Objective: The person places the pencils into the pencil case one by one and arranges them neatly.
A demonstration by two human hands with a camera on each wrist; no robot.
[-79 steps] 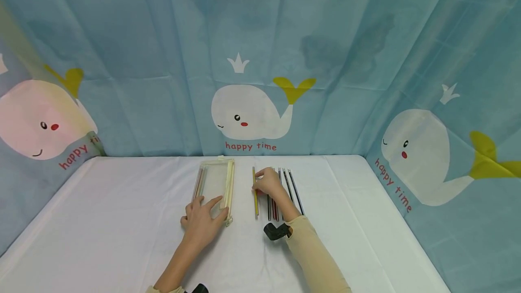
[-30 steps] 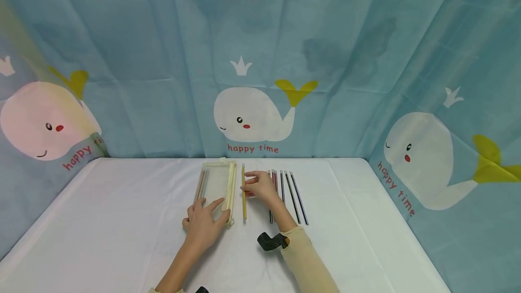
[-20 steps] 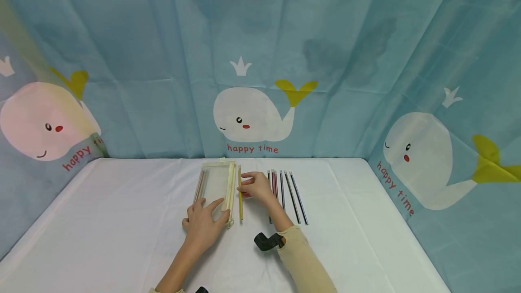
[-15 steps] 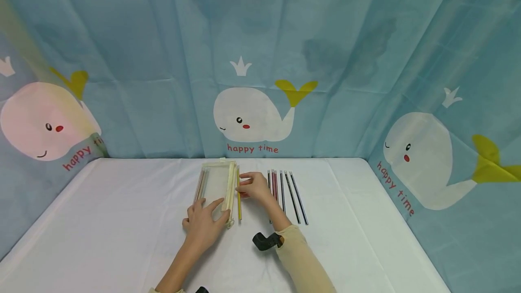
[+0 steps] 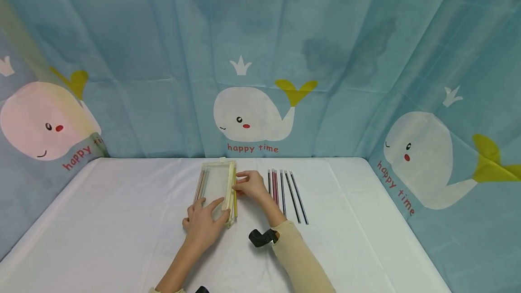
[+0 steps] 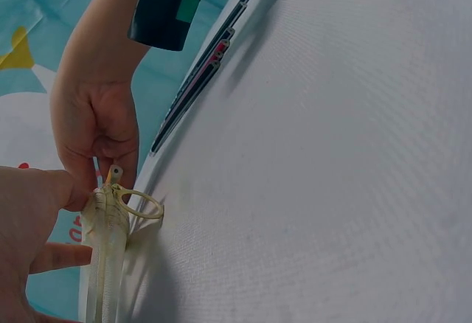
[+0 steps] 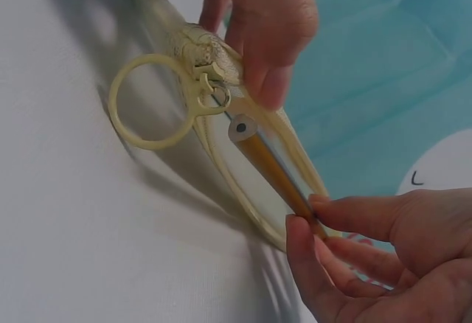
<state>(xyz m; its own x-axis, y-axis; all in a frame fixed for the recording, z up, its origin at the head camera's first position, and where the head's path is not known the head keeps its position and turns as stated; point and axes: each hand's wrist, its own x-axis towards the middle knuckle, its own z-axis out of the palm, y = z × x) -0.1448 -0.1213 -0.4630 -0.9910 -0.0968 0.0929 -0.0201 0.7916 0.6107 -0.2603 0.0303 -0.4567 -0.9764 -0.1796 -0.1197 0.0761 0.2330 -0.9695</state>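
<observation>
Head view: the left hand rests palm down on a see-through pouch with a cream zip edge, its fingers spread and its thumb at the zip side. Just beside it, the right hand pinches a yellow pencil between thumb and fingertips. That pencil runs along the right side of the pouch, nearly in line with the zip.

Seen from the right wrist, the pouch's mouth is parted and the pencil lies at the gap between its two edges — flat end toward the camera, dark core showing. How much of it is inside cannot be told. A cream pull ring hangs from the zip near that end, close to the left thumb. Along the pouch's left side, reddish pencils show through the clear cover.

To the right of the right hand, several red and dark pencils lie side by side on the white-covered table, the rightmost ones slanting. The right wrist carries a black device below a beige sleeve. Behind stands a blue curtain printed with white whales — "happy time" in red beneath.
</observation>
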